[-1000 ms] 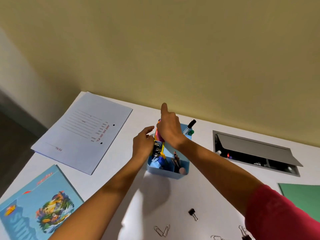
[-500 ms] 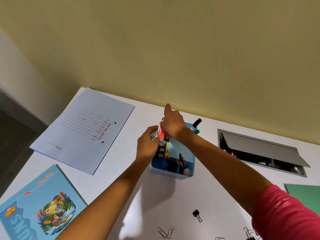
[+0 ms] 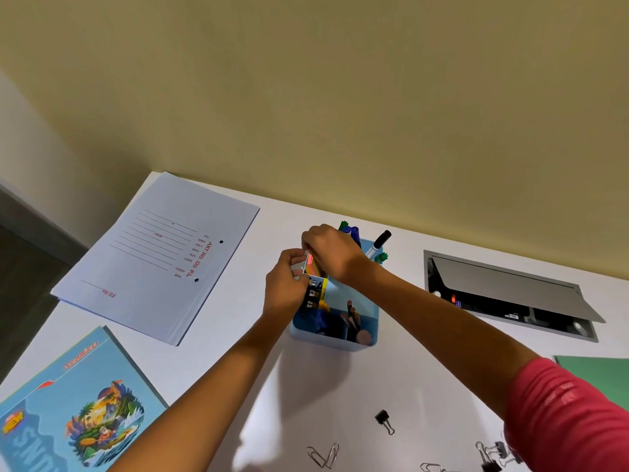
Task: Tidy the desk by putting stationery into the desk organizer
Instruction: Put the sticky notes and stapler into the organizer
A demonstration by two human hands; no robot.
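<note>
White desk below a yellow wall: on the left, a white file folder (image 3: 160, 257) reads "ART NO. 1011 P.L." and "File No." in red. The left hand (image 3: 287, 287) and right hand (image 3: 332, 252) curl their fingers onto a multicoloured sticky-note pad (image 3: 315, 269), pinching it upright between them at the left side of the blue desk organizer (image 3: 340, 338).

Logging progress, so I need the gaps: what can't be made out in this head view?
1. Head view: item gripped by left hand and right hand over the organizer; fingers cover all but a pink-yellow strip.
2. Head view: binder clips, bottom right; sleeve and frame edge hide their count.
3. Head view: green folder; right edge cuts it off.
</note>
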